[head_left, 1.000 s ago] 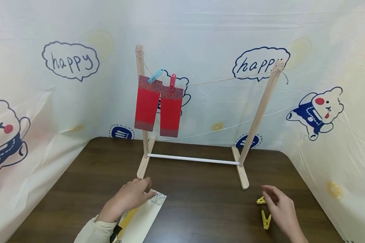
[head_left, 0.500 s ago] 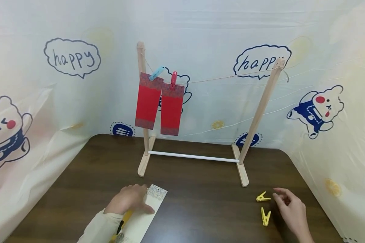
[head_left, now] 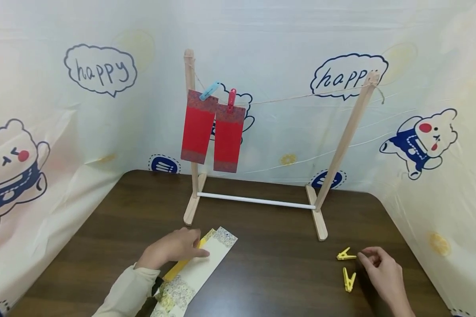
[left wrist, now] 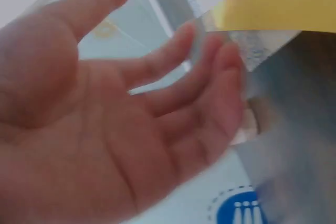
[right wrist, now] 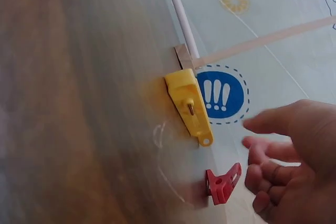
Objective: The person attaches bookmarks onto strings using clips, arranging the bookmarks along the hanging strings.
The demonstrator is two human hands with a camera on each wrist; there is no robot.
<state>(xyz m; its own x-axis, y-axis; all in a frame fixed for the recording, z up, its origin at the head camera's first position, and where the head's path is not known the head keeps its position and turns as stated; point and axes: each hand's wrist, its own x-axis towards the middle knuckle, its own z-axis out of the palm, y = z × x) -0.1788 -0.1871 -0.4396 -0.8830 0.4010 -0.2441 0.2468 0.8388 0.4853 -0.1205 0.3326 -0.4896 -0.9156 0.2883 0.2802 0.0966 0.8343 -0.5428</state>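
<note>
My left hand (head_left: 176, 248) hovers over or rests on overlapping paper strips; contact is unclear. A cream strip (head_left: 208, 259) with speckled grey ends lies on top, and a yellow strip (head_left: 177, 270) shows along its left side. In the left wrist view the fingers are loosely bent, the thumb apart, with the yellow paper (left wrist: 283, 6) beyond the fingertips. My right hand (head_left: 384, 273) sits beside two yellow clothespins, one farther back (head_left: 346, 254) and one nearer (head_left: 349, 279), its fingers loosely curled around nothing. The right wrist view also has a red clothespin (right wrist: 223, 184) close to the fingers.
A wooden stand with a left post (head_left: 189, 70), right post (head_left: 347, 141) and white crossbar (head_left: 258, 200) stands at the back. From its string (head_left: 285, 98) hang two red strips, left (head_left: 198, 127) and right (head_left: 228, 138), under a blue clothespin (head_left: 209, 90) and a red one (head_left: 232, 99).
The paper strips have slid away and to the right, showing more of their near ends. My right hand has drawn back rightward from the yellow clothespins. The head view has shifted slightly.
</note>
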